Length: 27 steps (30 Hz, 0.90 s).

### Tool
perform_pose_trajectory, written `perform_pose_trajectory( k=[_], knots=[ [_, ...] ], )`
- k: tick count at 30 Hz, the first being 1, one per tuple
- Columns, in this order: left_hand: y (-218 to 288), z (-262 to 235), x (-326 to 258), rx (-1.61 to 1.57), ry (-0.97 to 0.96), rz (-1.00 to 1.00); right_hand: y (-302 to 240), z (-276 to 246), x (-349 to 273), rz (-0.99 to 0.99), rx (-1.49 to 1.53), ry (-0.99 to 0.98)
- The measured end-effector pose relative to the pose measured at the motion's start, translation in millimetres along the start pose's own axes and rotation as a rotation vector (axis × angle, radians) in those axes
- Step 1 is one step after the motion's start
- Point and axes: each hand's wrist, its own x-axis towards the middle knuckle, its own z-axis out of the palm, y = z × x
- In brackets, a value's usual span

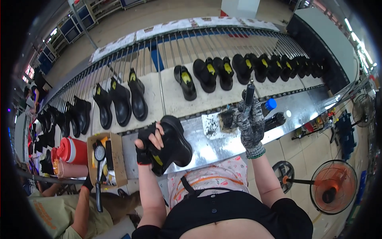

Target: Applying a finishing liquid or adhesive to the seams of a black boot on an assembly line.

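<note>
My left hand (148, 144), in a black glove that leaves the fingertips bare, grips a black ankle boot (175, 140) above the metal bench edge. The boot is tilted, and its yellow lining shows at the opening. My right hand (251, 129) wears a grey knitted glove. Its fingers are closed round a dark pen-like tool (249, 95) whose thin metal tip points away from me. Beside that hand lies a white sheet (211, 126) with black smears and a dark stained pad (227, 120). A blue-capped bottle (270, 104) and a dark bottle (275, 120) are just right of it.
Across the conveyor (169, 95) stand rows of black boots (120, 101). To the left are a cardboard box (115, 159) with a black-handled brush (99, 175) and a red jug (73, 150). A co-worker (71, 215) sits there. An orange fan (332, 187) stands at right.
</note>
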Motion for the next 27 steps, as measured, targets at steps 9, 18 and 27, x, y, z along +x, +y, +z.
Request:
perform_pose_trajectory(
  k=[9,18,27],
  knots=[
    [3,4,0,0.006,0.042,-0.004,-33,18,38,0.055,0.102,-0.031],
    [1,5,6,-0.016,-0.030,0.024,-35,27,26,0.086,0.497,-0.055],
    [2,5,4,0.042,-0.075,-0.060,-25,13,26,-0.046,0.680,-0.036]
  ],
)
